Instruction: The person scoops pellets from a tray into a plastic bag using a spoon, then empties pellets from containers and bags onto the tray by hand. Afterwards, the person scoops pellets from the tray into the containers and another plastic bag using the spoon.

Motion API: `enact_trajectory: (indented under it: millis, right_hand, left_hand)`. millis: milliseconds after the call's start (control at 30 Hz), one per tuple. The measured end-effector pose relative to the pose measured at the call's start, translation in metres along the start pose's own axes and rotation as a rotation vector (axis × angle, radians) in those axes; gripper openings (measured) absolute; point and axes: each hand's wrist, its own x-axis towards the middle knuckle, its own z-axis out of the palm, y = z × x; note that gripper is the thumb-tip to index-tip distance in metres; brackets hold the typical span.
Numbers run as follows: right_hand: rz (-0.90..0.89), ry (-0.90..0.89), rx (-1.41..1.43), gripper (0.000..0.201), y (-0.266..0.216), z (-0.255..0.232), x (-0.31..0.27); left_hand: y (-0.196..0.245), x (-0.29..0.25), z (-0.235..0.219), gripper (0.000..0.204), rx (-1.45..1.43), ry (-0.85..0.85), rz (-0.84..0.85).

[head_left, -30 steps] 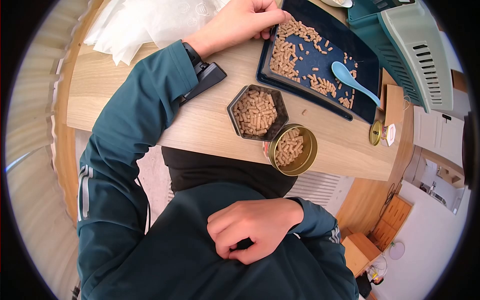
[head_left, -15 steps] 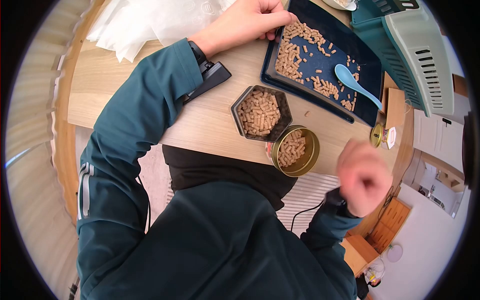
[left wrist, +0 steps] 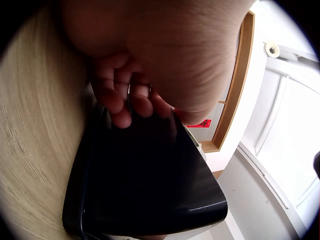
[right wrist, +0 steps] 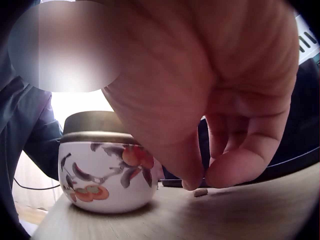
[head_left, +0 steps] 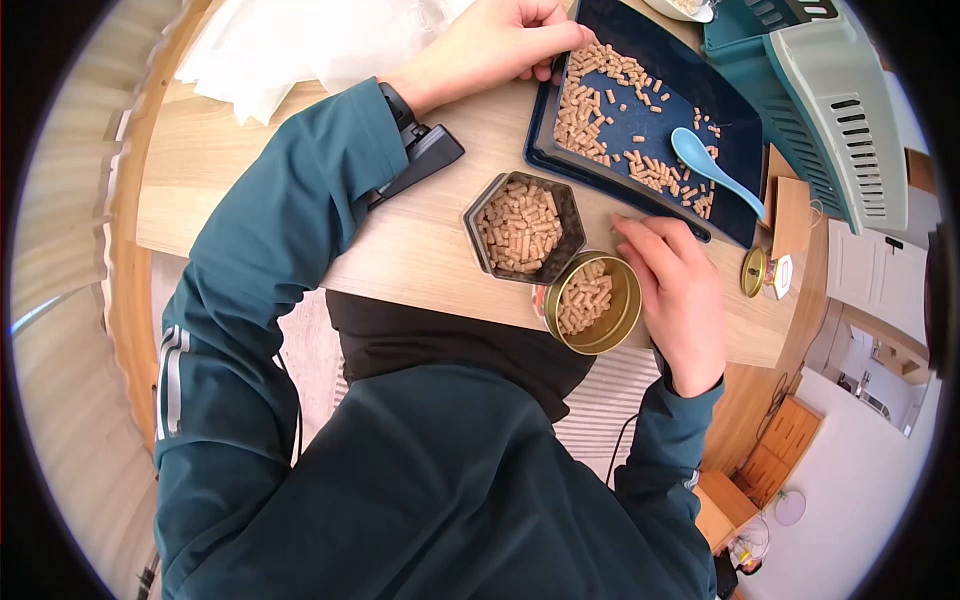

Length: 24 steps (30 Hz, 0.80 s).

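My left hand [head_left: 500,50] grips the near-left corner of the dark blue tray [head_left: 645,125], thumb at the rim; in the left wrist view its fingers [left wrist: 142,106] curl against the tray's outer side [left wrist: 150,175]. Pellets and a light blue spoon [head_left: 700,160] lie in the tray. My right hand [head_left: 680,295] reaches down beside the round tin [head_left: 622,325]. In the right wrist view, its thumb and index finger stand apart just above a loose pellet [right wrist: 200,192], beside the fruit-patterned tin [right wrist: 107,175]. A hexagonal container [head_left: 572,225] full of pellets adjoins the tin.
White translucent bags [head_left: 300,50] lie at the upper left. A teal and grey slatted carrier [head_left: 835,110] stands beyond the tray. At the table's right are a gold lid [head_left: 753,271] and a small jar [head_left: 778,276]. A white bowl [head_left: 690,10] is at the top.
My right hand has moved from in front of my torso, out to the right and then onto the table beside the tin. My left hand keeps its hold on the tray.
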Motion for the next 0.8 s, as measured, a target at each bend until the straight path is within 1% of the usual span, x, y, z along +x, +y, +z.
enact_trajectory:
  millis: [200, 267, 300, 367, 400, 467, 500, 567, 600, 633, 700, 733, 800]
  right_hand:
    - [-0.031, -0.003, -0.057, 0.020, 0.004, 0.009, 0.002]
    - [-0.025, 0.005, -0.097, 0.014, 0.004, 0.010, 0.002]
    - [-0.024, 0.004, -0.097, 0.014, 0.003, 0.010, 0.002]
    - [0.039, 0.001, -0.083, 0.012, 0.002, 0.011, 0.000]
    - [0.040, 0.002, -0.083, 0.012, 0.004, 0.010, -0.002]
    - [0.118, 0.001, -0.044, 0.012, 0.011, 0.009, -0.008]
    - [0.116, 0.000, -0.043, 0.012, 0.008, 0.005, -0.009]
    - [0.191, 0.152, 0.109, 0.012, -0.002, -0.009, -0.015]
    - [0.143, 0.240, 0.170, 0.014, -0.005, -0.012, -0.019]
    - [0.146, 0.241, 0.169, 0.014, -0.010, -0.015, -0.022]
    - [0.050, 0.303, 0.254, 0.017, -0.021, -0.021, -0.030]
    - [0.040, 0.297, 0.272, 0.022, -0.022, -0.021, -0.035]
    - [0.037, 0.297, 0.272, 0.024, -0.030, -0.022, -0.037]
  left_hand:
    - [0.006, -0.003, 0.001, 0.029, 0.001, 0.001, -0.027]
    - [0.004, -0.002, 0.000, 0.028, 0.010, 0.001, -0.016]
    - [0.002, -0.001, 0.000, 0.028, 0.020, 0.000, -0.005]
    - [-0.002, 0.001, -0.001, 0.028, 0.015, -0.001, -0.001]
    - [-0.002, 0.001, 0.000, 0.028, 0.010, -0.002, 0.004]
    - [-0.002, 0.001, 0.000, 0.028, 0.009, -0.002, -0.002]
    - [-0.001, 0.001, -0.001, 0.028, 0.008, 0.000, -0.010]
    - [0.004, -0.002, 0.000, 0.029, 0.013, 0.001, -0.014]
    - [0.006, -0.003, 0.001, 0.029, 0.017, -0.004, -0.016]
    - [0.004, -0.002, 0.001, 0.029, 0.017, -0.008, -0.016]
    - [0.002, -0.001, 0.000, 0.030, 0.005, -0.006, -0.006]
    - [0.002, -0.001, 0.001, 0.030, 0.007, -0.014, -0.007]
    - [0.005, -0.002, 0.001, 0.034, 0.062, 0.013, -0.003]
